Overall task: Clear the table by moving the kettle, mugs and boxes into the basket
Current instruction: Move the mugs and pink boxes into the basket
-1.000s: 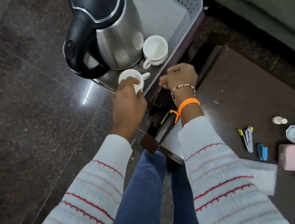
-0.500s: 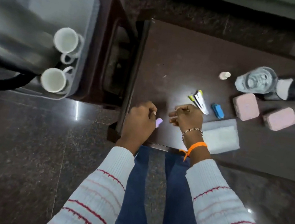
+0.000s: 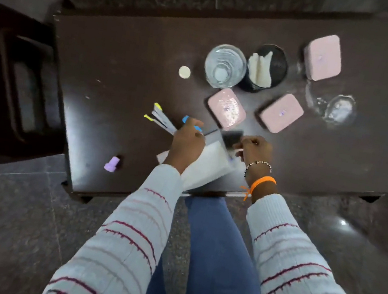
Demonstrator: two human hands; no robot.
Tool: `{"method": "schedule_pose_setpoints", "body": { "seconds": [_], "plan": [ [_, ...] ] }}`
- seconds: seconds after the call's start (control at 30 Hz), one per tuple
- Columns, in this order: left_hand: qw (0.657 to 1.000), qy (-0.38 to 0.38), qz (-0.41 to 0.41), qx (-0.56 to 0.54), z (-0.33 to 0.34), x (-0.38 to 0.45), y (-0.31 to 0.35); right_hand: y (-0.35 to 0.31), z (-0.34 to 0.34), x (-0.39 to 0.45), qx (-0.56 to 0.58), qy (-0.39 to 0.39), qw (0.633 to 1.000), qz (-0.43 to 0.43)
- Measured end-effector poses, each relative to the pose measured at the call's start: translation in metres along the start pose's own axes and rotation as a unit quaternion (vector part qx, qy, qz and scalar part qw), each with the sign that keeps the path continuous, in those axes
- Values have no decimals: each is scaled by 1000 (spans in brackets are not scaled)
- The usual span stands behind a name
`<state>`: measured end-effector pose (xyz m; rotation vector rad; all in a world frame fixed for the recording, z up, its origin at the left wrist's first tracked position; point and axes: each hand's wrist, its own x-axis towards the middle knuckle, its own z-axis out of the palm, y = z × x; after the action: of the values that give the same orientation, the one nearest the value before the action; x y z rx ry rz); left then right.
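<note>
In the head view, the left hand point(image 3: 187, 143) and right hand point(image 3: 255, 148) hovered over a white paper point(image 3: 206, 167) at the dark surface's point(image 3: 123, 71) six o'clock edge, each grip curled; whether either pinched the paper could not be told. Three pink boxes point(image 3: 227, 108) point(image 3: 281, 112) point(image 3: 322, 57) lay toward one o'clock beside a glass point(image 3: 225, 66).

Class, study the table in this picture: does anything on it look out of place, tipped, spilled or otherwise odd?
One thing stands out: a small purple cap lies tipped on its side, alone near the table's near-left corner, apart from the other things. The three pink boxes sit flat, and nothing looks spilled.
</note>
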<state>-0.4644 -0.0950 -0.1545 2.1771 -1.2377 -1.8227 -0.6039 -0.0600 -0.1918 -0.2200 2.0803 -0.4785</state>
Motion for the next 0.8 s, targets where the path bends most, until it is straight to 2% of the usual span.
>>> {"method": "schedule_pose_setpoints", "body": {
  "seconds": [0.1,0.17,0.27,0.43,0.57,0.63,0.8],
  "plan": [
    [985,0,-99,-138,27,26,13,0,-13,34,45,43,997,41],
    [982,-3,-127,-142,41,41,16,1,-19,52,92,83,990,71],
    [980,-6,-146,-135,56,54,17,2,-23,69,89,103,987,88],
    [956,-2,-210,-206,68,60,34,-3,-23,75,175,71,978,87],
    [970,16,-192,-147,72,59,35,-8,-28,76,242,66,962,108],
    [983,39,-153,-98,73,59,30,-8,-32,77,239,64,963,103],
    [990,49,-98,-89,64,44,26,-7,-40,57,203,52,975,68]
  ]
}}
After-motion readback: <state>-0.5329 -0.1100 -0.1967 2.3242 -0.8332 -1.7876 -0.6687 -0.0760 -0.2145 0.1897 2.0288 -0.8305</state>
